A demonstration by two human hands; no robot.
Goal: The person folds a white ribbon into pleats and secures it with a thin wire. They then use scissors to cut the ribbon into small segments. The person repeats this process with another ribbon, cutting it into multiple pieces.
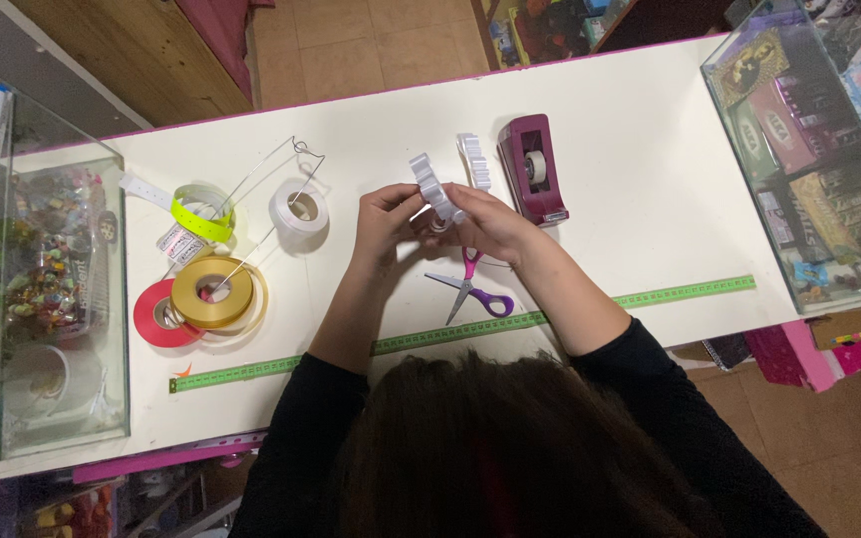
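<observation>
Both hands (430, 221) hide the white ribbon's (432, 184) lower end.

The bench (650, 179) is cream-white with a pink edge. The folded ribbon (432, 187) between the hands is white, as is the ribbon roll (300, 212). Other rolls are gold (212, 292), red (159, 315) and neon yellow-green (202, 213). The tape dispenser (532, 167) is maroon. The scissors (473, 287) have pink and purple handles (blades grey). The measuring tape (450, 334) is bright green. The sleeves (311, 418) are black.
</observation>
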